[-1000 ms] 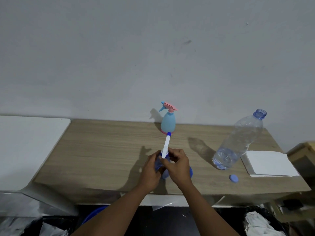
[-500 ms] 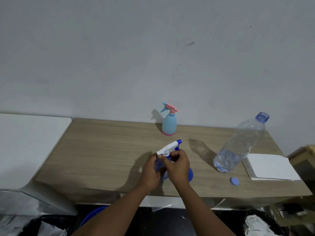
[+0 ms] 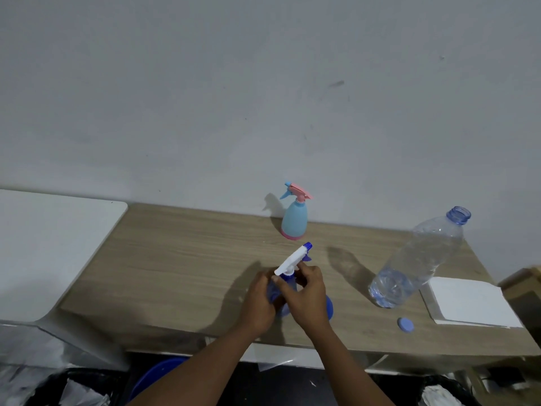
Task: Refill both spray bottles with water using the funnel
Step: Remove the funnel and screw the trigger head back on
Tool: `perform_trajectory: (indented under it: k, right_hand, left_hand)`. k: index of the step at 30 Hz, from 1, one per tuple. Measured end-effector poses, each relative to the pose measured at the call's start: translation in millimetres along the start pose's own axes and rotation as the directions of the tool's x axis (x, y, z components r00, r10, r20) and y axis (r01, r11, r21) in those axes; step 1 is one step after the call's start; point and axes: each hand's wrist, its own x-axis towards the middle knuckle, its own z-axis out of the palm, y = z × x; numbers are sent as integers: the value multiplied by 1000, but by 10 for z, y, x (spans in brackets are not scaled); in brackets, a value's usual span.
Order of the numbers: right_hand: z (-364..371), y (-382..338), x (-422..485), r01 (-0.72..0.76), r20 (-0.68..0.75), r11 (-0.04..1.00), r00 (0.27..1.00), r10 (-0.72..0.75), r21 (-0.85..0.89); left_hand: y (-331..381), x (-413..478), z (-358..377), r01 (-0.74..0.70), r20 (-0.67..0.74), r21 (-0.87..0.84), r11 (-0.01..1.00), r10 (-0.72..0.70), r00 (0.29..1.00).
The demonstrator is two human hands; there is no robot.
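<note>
Left hand (image 3: 259, 300) is wrapped closed around the dark blue plastic spray bottle (image 3: 278, 291) standing on the wood-grain tabletop (image 3: 181, 265). Right hand (image 3: 307, 294) pinches the bottle neck beneath the white trigger spray head (image 3: 292, 259). Beyond the hands stands a light blue spray bottle with pink trigger (image 3: 294, 213); right of them, an uncapped clear plastic water bottle (image 3: 418, 259).

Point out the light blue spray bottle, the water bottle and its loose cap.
light blue spray bottle (image 3: 294, 221), head view, on its body
water bottle (image 3: 418, 262), head view, mid clear wall
loose cap (image 3: 405, 323), head view, its top face
</note>
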Motion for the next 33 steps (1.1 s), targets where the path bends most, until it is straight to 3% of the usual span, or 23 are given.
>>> perform_trajectory:
  k: [4, 8, 15, 23, 27, 33]
  right_hand:
    - [20, 8, 22, -21, -47, 1000, 999, 22, 13]
    - [72, -51, 42, -119, -116, 989, 985, 129, 92]
    - [3, 27, -11, 31, -28, 998, 999, -29, 59]
    - [38, -76, 52, -25, -53, 998, 998, 28, 51]
    - [85, -64, 30, -12, -97, 996, 995, 20, 84]
    - [68, 34, -16, 31, -127, 991, 992, -15, 127]
  left_hand:
    - [51, -18, 11, 88, 32, -192, 978, -84, 996]
    - [-16, 33, 24, 130, 4, -125, 984, -130, 991]
    - [-15, 28, -6, 72, 25, -224, 972, -68, 997]
    - [-30, 49, 52, 89, 26, -240, 967, -85, 996]
    - [-46, 83, 87, 113, -49, -158, 981, -123, 991]
    - [-115, -12, -1, 145, 52, -201, 969, -137, 989]
